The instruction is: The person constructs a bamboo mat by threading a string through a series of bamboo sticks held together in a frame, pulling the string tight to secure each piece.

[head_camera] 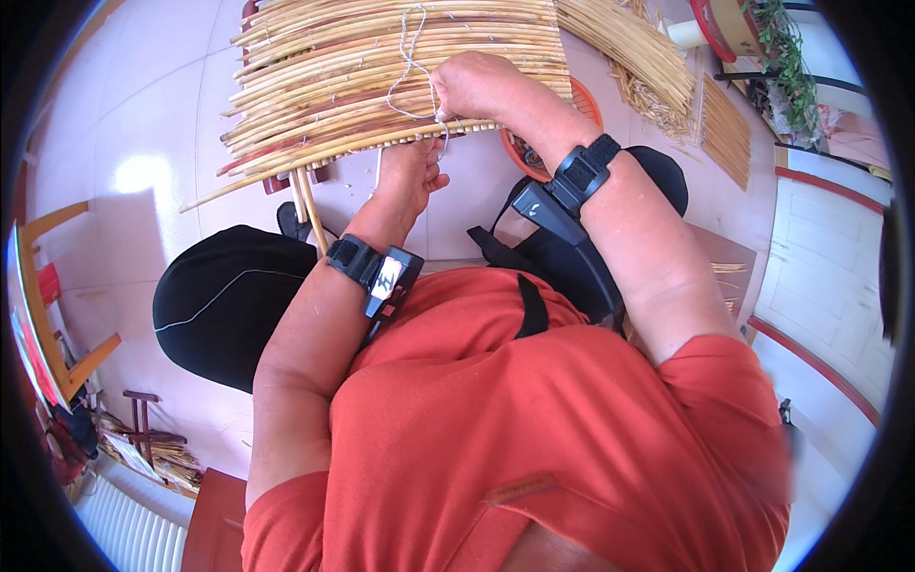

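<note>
A mat of straw-coloured stalks (322, 93), tied in rows with short string stitches, lies in front of me. My right hand (472, 87) is above its near edge, thumb and fingertips pinching a twisted grey-white string (409, 66). That string loops loosely over the mat and runs down past the edge. Just below the edge, my left hand (409, 171) has its palm turned up and fingers curled, thumb close to the string; whether it grips anything is hidden. A thin white strand (377, 171) hangs beside the left wrist. One longer stalk (214, 199) sticks out at the mat's left corner.
An orange plastic basket (587, 101) stands on the floor, partly under the mat. Bundled stalks (636, 57) lie to the right, near a potted plant (786, 71). Several stalks (307, 207) slant below the mat by my left forearm. A wooden frame (53, 229) is at far left.
</note>
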Demonstrator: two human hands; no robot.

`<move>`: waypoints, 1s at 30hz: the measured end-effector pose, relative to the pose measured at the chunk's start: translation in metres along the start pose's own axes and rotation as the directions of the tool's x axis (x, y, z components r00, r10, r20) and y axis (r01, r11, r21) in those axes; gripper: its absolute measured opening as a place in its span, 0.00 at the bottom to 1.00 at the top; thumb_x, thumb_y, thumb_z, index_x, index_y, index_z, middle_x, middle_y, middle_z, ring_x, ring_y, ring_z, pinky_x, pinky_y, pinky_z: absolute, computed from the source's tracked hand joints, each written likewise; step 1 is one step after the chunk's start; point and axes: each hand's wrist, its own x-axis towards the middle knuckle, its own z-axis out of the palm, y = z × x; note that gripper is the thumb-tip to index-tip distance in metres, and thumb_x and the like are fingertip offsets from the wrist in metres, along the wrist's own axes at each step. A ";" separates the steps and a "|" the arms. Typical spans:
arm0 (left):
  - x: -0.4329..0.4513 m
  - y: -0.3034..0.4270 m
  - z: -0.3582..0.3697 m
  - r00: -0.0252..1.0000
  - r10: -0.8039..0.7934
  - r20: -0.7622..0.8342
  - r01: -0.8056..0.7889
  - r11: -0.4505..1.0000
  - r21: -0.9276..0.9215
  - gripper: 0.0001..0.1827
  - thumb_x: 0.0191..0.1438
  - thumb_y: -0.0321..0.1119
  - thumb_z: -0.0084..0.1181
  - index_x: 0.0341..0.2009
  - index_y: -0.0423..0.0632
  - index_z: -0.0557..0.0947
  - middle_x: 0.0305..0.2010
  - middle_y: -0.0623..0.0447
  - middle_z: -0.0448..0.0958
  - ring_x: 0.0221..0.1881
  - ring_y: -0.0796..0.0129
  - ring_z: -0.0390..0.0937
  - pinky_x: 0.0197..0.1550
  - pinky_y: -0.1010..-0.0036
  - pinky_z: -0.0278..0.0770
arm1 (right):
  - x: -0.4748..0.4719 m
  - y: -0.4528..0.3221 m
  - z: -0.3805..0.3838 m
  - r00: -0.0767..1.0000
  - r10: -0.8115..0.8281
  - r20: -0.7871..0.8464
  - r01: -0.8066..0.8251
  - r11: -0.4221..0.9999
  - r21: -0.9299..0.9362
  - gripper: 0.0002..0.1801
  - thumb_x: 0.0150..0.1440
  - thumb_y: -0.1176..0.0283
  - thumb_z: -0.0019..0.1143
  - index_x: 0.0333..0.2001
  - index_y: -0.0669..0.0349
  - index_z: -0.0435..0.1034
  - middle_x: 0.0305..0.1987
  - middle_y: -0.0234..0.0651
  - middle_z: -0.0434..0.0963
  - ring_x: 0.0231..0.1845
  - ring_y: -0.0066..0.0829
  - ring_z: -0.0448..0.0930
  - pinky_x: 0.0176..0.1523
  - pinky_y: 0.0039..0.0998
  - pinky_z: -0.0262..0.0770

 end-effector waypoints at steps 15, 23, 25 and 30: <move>0.024 0.002 -0.007 0.991 0.126 0.048 -0.127 0.992 0.008 0.05 0.55 0.31 0.51 0.28 0.50 0.69 0.14 0.64 0.52 0.13 0.77 0.50 0.21 0.74 0.59 | 0.030 0.005 0.001 0.986 -0.115 0.120 0.124 0.990 -0.070 0.13 0.39 0.71 0.65 0.31 0.63 0.76 0.31 0.46 0.79 0.36 0.44 0.80 0.38 0.39 0.75; 0.038 0.003 0.001 0.991 0.123 -0.048 -0.125 0.991 -0.040 0.08 0.52 0.31 0.53 0.26 0.54 0.67 0.14 0.64 0.50 0.13 0.77 0.47 0.19 0.75 0.53 | 0.037 0.005 -0.005 0.986 -0.126 0.111 0.133 0.989 -0.065 0.12 0.39 0.76 0.61 0.32 0.65 0.78 0.32 0.47 0.79 0.35 0.44 0.80 0.37 0.39 0.77; 0.039 0.003 0.000 0.991 0.115 -0.072 -0.118 0.993 -0.031 0.09 0.51 0.31 0.54 0.26 0.55 0.67 0.14 0.64 0.50 0.14 0.77 0.46 0.19 0.75 0.50 | 0.040 0.005 0.003 0.983 -0.141 0.115 0.147 0.988 -0.041 0.12 0.38 0.76 0.61 0.31 0.65 0.78 0.31 0.47 0.79 0.34 0.44 0.80 0.36 0.39 0.77; 0.037 0.004 -0.003 0.987 0.130 -0.099 -0.128 0.991 0.028 0.09 0.49 0.30 0.52 0.23 0.56 0.66 0.15 0.65 0.50 0.14 0.78 0.47 0.18 0.77 0.47 | 0.046 0.007 0.014 0.987 -0.133 0.091 0.139 0.989 -0.056 0.14 0.37 0.72 0.67 0.31 0.65 0.77 0.28 0.48 0.78 0.34 0.44 0.80 0.38 0.38 0.76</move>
